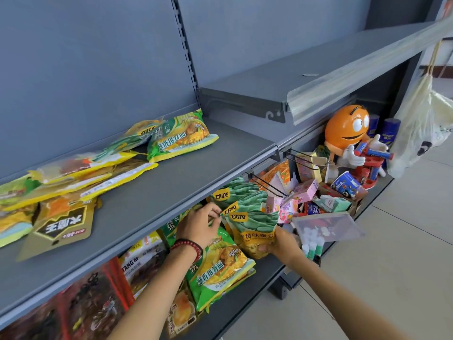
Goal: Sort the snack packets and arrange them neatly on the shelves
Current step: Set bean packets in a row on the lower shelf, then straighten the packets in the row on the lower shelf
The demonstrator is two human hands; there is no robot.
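a: head view: where was the bean packet [252, 231]?
b: upright on the lower shelf [235, 312], its bottom edge gripped by the right hand [282, 242].
a: and the left hand [198, 227]?
b: fingers curled at the packet's top corner; grip unclear.

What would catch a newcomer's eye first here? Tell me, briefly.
The orange cartoon figure grinning at the right end of the lower shelf. Next, the right hand gripping a green-and-yellow bean packet mid-shelf, the left hand beside it. Jumbled snack packets sprawl across the upper shelf.
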